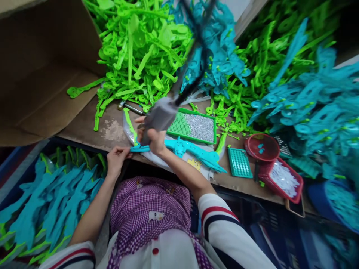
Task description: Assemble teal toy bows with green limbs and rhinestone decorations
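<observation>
A long blue plastic piece (179, 147) with green parts at both ends lies across the table edge in front of me. My left hand (117, 158) pinches its left tip. Wrapped round a grey power screwdriver (161, 114), my right hand (153, 138) holds the tool over the left part of the blue piece; the screwdriver's lower end is hidden by the hand. A cable runs up from the tool. Just behind the blue piece sits a green tray (193, 126) partly filled with small silvery screws.
Heaps of green parts (140, 48) and blue parts (316, 101) stand behind. A cardboard box (47, 82) is at left, above a crate of blue pieces (53, 198). Right: teal tray (239, 163), red bowl (262, 147), red basket (298, 183), blue bowl (322, 198).
</observation>
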A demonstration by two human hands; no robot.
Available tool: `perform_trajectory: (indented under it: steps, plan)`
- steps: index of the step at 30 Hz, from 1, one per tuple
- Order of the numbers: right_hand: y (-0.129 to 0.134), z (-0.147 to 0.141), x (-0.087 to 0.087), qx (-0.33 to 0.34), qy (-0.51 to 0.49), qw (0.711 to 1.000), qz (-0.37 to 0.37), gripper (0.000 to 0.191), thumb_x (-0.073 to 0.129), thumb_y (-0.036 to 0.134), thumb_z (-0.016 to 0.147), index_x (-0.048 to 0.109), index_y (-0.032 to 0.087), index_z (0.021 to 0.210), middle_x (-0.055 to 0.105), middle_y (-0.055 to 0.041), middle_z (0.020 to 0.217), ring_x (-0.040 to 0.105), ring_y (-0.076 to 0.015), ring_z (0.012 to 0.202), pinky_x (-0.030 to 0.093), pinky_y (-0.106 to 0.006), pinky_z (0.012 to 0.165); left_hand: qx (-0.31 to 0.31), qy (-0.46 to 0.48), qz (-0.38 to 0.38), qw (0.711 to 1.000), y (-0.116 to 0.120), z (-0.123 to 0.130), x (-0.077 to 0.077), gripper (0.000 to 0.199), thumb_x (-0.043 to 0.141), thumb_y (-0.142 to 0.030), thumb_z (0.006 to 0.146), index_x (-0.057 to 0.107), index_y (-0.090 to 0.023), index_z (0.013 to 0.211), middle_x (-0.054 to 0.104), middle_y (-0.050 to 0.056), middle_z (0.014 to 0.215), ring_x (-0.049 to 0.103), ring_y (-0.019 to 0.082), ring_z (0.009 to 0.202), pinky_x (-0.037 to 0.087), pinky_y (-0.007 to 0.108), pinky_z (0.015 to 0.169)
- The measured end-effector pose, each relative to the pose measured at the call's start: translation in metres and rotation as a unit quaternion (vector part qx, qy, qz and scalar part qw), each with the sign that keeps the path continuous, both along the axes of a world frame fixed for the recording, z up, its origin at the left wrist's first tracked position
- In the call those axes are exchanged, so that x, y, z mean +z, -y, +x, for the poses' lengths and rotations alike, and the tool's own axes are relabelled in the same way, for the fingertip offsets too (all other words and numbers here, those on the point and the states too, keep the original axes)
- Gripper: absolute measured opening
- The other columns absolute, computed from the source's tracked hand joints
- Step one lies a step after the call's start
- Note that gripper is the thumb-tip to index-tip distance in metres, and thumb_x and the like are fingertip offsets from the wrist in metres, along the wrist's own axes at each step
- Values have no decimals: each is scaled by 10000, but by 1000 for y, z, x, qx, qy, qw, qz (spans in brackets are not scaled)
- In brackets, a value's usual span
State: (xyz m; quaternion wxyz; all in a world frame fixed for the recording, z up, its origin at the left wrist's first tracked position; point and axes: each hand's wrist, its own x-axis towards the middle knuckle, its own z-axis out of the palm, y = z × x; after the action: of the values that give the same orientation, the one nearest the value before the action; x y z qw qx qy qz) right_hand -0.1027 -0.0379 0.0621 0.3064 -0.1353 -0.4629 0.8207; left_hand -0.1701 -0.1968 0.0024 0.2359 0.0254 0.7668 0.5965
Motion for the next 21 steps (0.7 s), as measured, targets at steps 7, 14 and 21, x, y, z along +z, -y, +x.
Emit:
perform_trajectory:
  steps: [7,14,21]
  plan:
    - [-114,89,-10,-288,103,946,108,616,495,811,712,629,221,822,431,64,488,469,-100,408,375,-251,418,-65,-98,-114,986,25,-2,21,518,743,-477,626,581,-173,1012,658,-21,647,609,131,489,515,247,489]
    - [-140,114,-32,-354,125,921,101,589,492,794,713,615,224,789,427,72,481,439,-87,388,362,-250,404,-110,-418,-162,887,-31,12,75,215,680,-416,802,687,-202,823,664,15,778,617,168,715,527,313,720]
    - [-146,128,-34,-353,118,921,117,551,538,765,715,623,228,802,448,67,486,439,-91,387,375,-261,404,-272,-306,-52,911,-148,41,70,220,580,-366,884,692,-191,954,713,37,912,654,165,804,523,279,746]
